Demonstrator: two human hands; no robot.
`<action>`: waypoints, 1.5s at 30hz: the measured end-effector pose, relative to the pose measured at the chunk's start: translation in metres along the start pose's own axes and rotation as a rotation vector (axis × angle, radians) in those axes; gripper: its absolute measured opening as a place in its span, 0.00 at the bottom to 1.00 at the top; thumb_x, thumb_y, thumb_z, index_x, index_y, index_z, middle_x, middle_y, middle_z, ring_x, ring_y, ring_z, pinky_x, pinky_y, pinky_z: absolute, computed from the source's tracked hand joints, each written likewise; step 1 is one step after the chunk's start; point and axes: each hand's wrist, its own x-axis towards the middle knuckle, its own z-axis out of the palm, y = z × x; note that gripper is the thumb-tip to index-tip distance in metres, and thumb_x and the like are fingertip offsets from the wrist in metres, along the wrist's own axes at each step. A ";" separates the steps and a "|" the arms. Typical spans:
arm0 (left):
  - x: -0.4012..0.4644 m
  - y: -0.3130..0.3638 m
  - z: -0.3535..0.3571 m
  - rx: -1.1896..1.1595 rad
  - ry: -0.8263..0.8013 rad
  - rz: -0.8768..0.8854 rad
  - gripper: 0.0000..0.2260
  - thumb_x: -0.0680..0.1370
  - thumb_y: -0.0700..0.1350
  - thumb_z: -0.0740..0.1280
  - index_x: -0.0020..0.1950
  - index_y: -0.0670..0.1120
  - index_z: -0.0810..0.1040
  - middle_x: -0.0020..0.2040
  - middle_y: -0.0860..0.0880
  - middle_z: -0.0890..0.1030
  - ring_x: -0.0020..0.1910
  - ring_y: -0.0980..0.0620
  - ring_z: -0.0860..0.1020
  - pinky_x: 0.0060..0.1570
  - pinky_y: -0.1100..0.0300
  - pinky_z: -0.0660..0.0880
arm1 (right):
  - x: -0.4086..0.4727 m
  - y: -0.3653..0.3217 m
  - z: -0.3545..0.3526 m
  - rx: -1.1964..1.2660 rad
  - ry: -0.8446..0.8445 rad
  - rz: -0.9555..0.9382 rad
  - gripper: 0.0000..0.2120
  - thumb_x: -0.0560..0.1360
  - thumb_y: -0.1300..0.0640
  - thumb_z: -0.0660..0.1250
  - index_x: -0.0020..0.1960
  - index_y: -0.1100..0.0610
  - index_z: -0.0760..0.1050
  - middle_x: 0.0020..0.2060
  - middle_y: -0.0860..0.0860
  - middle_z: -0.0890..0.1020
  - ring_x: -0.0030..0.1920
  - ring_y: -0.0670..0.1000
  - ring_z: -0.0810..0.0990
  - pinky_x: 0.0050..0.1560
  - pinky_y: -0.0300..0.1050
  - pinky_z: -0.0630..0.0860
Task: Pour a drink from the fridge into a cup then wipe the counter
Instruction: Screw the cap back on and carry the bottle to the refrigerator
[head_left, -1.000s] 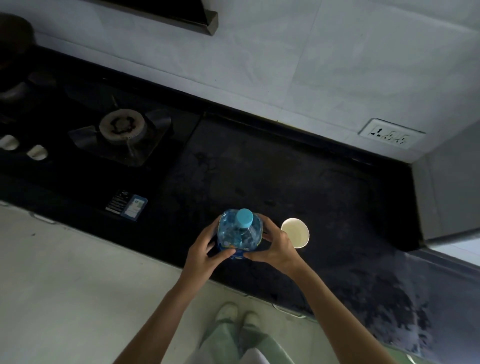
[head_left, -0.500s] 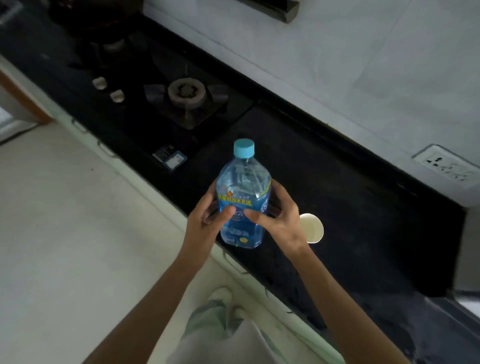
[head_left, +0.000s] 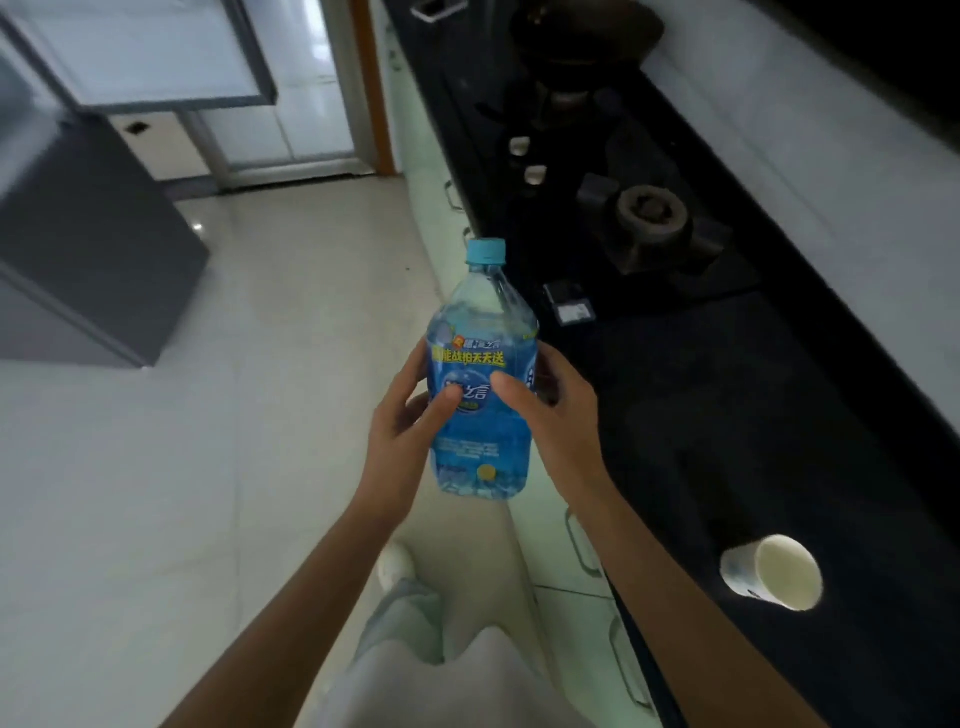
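Both hands — left hand (head_left: 402, 415), right hand (head_left: 553, 410) — clasp the capped clear-blue plastic drink bottle (head_left: 480, 384); apparently fridge-bound, best carried upright and steady.

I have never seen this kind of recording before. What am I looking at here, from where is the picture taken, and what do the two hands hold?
There is no machine here. A person wears one wide-angle camera on the head, so you look down along their own arms. The left hand and the right hand grip a blue plastic bottle from both sides; its light blue cap is on. The bottle is held above the floor, beside the counter edge. On the dark counter stands a white paper cup, open side up. Farther along is a gas burner. At the left stands a grey cabinet-like unit, too blurred to name.
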 end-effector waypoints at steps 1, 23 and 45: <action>0.003 0.005 -0.013 0.000 0.043 0.012 0.24 0.77 0.42 0.65 0.73 0.49 0.66 0.64 0.48 0.78 0.58 0.49 0.80 0.50 0.56 0.79 | 0.008 -0.002 0.016 -0.015 -0.042 0.000 0.22 0.64 0.43 0.72 0.55 0.50 0.79 0.46 0.47 0.84 0.47 0.46 0.82 0.42 0.36 0.77; 0.098 0.092 -0.268 -0.033 0.564 0.146 0.22 0.79 0.43 0.64 0.73 0.49 0.67 0.60 0.50 0.80 0.53 0.51 0.82 0.46 0.60 0.79 | 0.142 -0.027 0.333 -0.045 -0.520 0.000 0.30 0.62 0.36 0.70 0.56 0.55 0.77 0.48 0.49 0.83 0.48 0.50 0.83 0.44 0.42 0.81; 0.357 0.188 -0.387 -0.061 0.952 0.315 0.27 0.74 0.48 0.66 0.73 0.50 0.66 0.52 0.58 0.83 0.52 0.53 0.82 0.44 0.61 0.79 | 0.423 -0.081 0.543 0.051 -0.932 -0.137 0.24 0.66 0.41 0.71 0.54 0.57 0.79 0.45 0.52 0.85 0.46 0.52 0.84 0.44 0.47 0.81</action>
